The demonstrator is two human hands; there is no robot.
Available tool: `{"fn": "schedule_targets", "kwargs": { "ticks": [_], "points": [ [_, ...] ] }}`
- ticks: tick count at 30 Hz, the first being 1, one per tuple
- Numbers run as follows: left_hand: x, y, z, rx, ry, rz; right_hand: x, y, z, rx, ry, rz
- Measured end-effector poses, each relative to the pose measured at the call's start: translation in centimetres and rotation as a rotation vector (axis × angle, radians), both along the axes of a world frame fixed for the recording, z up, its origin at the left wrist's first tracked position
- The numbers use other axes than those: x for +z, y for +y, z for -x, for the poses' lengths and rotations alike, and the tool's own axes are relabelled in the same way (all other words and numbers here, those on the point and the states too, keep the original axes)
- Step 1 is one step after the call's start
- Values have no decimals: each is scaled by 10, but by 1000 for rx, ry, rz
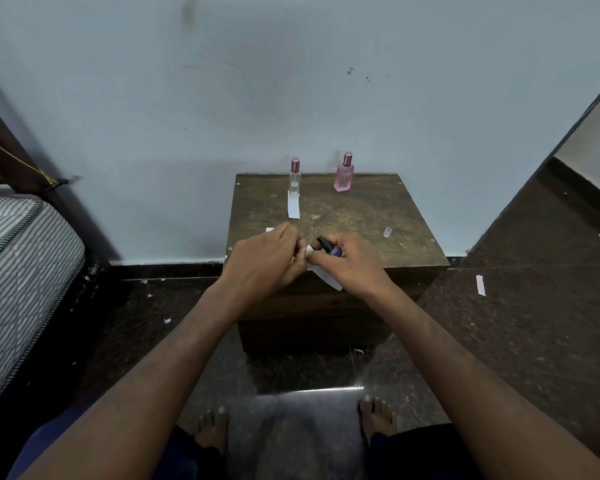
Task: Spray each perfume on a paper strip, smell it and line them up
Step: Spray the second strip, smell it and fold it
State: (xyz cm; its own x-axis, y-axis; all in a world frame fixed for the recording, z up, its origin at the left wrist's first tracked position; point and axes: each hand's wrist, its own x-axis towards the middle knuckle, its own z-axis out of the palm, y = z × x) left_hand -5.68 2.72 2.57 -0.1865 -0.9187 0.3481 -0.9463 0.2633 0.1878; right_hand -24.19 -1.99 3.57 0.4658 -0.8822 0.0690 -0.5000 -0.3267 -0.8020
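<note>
Over the near edge of the dark wooden cabinet [361,216], the right hand [350,268] grips a small purple perfume bottle [333,251], nozzle toward a white paper strip [321,271] pinched in the closed left hand [267,261]. So close, spray may hit fingers, not paper.

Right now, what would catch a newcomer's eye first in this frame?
The two hands meeting at the near edge of the wooden table: the right hand holds a small purple bottle, the left hand a paper strip. Behind stand a clear bottle and a pink bottle.
</note>
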Motion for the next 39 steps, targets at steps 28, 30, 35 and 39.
{"fn": "schedule_targets", "kwargs": {
  "ticks": [28, 30, 35, 39],
  "points": [
    [20, 25, -69, 81, 493, -168, -9, 6, -61, 46, -48, -162],
    [20, 26, -69, 81, 515, -162, -7, 7, -60, 57, -60, -186],
    [20, 26, -67, 168, 581, -60, -3, 6, -52, 23, -21, -219],
    [23, 29, -72, 245, 742, -46, 1, 2, -41, -3, -37, -247]
  ]
}}
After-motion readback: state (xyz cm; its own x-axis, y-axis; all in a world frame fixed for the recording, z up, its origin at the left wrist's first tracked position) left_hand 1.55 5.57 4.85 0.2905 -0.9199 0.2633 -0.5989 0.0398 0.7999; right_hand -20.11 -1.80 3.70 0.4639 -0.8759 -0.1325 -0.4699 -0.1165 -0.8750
